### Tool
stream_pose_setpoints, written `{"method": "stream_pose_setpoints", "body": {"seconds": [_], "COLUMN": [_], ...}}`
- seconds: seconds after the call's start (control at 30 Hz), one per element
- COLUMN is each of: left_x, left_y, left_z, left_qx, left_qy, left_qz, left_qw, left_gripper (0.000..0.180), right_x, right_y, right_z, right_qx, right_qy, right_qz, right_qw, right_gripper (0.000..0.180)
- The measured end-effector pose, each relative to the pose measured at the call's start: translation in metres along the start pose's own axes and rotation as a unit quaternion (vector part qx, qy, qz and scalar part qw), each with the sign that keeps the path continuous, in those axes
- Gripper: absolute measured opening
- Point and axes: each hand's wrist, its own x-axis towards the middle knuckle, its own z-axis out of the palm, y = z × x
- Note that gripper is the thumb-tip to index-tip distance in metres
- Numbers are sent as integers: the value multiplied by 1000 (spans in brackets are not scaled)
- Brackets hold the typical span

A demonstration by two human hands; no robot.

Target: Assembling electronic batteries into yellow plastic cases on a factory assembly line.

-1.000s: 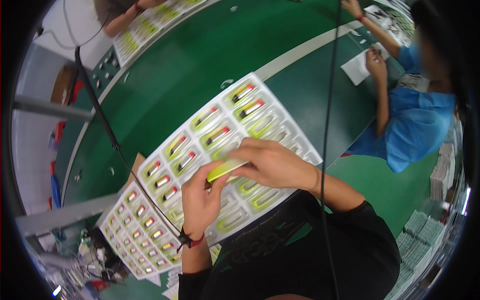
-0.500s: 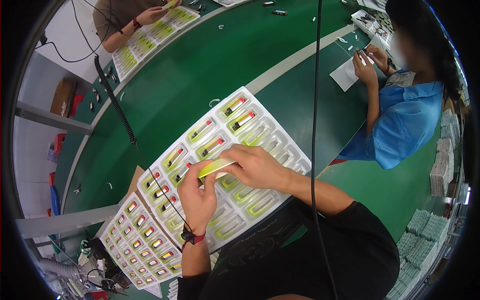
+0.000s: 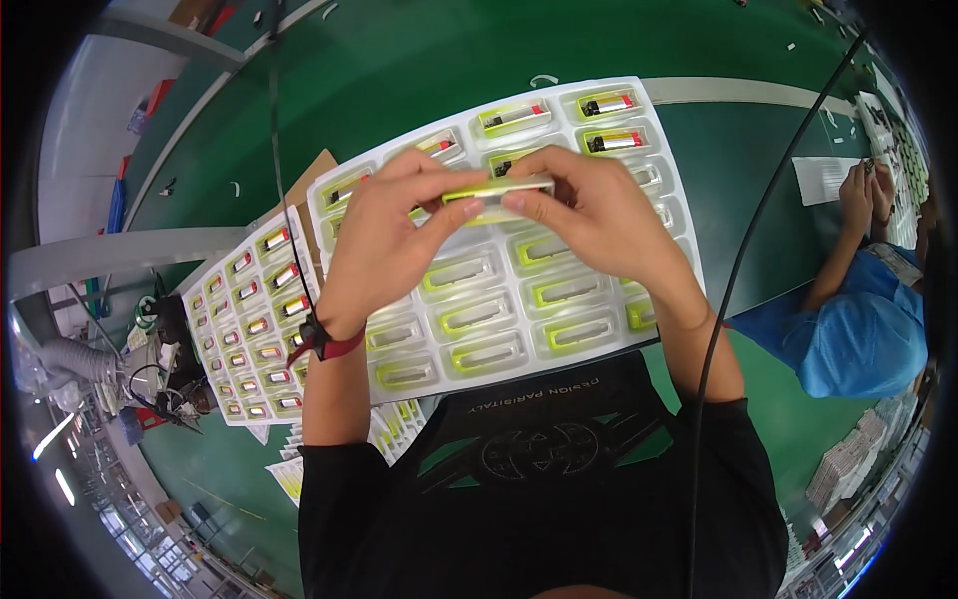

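Both my hands meet above a large white moulded tray point(image 3: 560, 112), holding a flat, narrow yellow-green and clear plastic shell point(image 3: 489, 192) level between them. My left hand point(image 3: 394, 225) pinches its left end between thumb and fingers. The right end is gripped by my right hand point(image 3: 604, 215), thumb in front and fingers behind. Beneath, the tray's pockets hold yellow-green shells point(image 3: 469, 315). In the far rows, small cylindrical cells point(image 3: 614, 142) with red ends and black parts lie in the shells; the near rows' shells show no cell. My hands hide some middle pockets.
A second white tray point(image 3: 244, 339), filled with shells and cells, adjoins on the left. Black cables point(image 3: 743, 245) hang across the view; one runs to the red band point(image 3: 344, 347) on my left wrist. A co-worker in blue point(image 3: 858, 319) works at the right. Green belt point(image 3: 429, 55) lies beyond.
My view has turned and moved closer over the tray. The shell, formerly tilted in my fingers, is now level, held at both ends. The co-worker at the far left has left the view.
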Motion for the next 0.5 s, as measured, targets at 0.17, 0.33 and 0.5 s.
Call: {"method": "stream_pose_setpoints", "body": {"seconds": [0.17, 0.33, 0.5], "left_x": [-30, -41, -34], "left_y": [-52, -65, -71], "left_z": [13, 23, 38], "left_qx": [30, 124, 233], "left_qy": [69, 100, 104], "left_qz": [-31, -45, 13], "left_qw": [997, 986, 967], "left_gripper": [21, 13, 9], "right_x": [-8, -16, 28], "right_y": [26, 58, 150], "right_z": [-18, -66, -133], "right_qx": [-118, -115, -261], "right_qy": [82, 133, 365], "right_qz": [-20, 106, -10], "right_qw": [989, 979, 894], "right_gripper": [33, 28, 20]}}
